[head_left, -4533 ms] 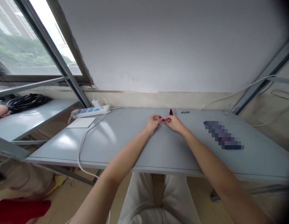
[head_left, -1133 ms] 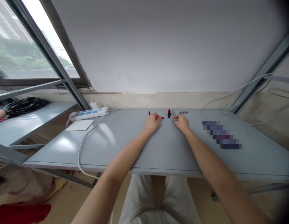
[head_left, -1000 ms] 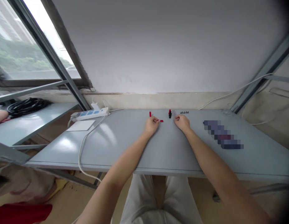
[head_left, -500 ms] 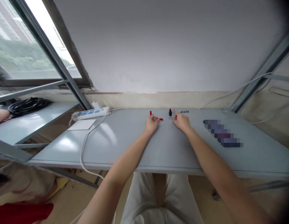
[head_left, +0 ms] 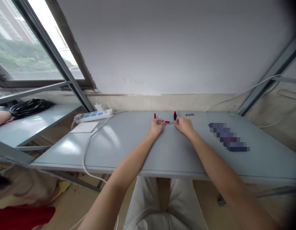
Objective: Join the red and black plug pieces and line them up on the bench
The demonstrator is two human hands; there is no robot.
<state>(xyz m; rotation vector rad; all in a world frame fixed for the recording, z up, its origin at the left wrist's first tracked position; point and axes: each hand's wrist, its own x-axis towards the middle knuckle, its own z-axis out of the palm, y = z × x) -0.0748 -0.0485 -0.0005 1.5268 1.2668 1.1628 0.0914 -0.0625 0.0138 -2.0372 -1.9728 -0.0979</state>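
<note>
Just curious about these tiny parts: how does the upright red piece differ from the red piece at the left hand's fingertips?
The upright red piece stands on end, behind the left hand. The lying red piece rests flat, beside the fingertips. Both are small, red and on the grey table.

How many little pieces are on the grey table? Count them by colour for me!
Red pieces: 2
Red-and-black piece: 1
Small dark pieces in a row: 4, as far as their tiny size lets me tell
Total: 7
</note>
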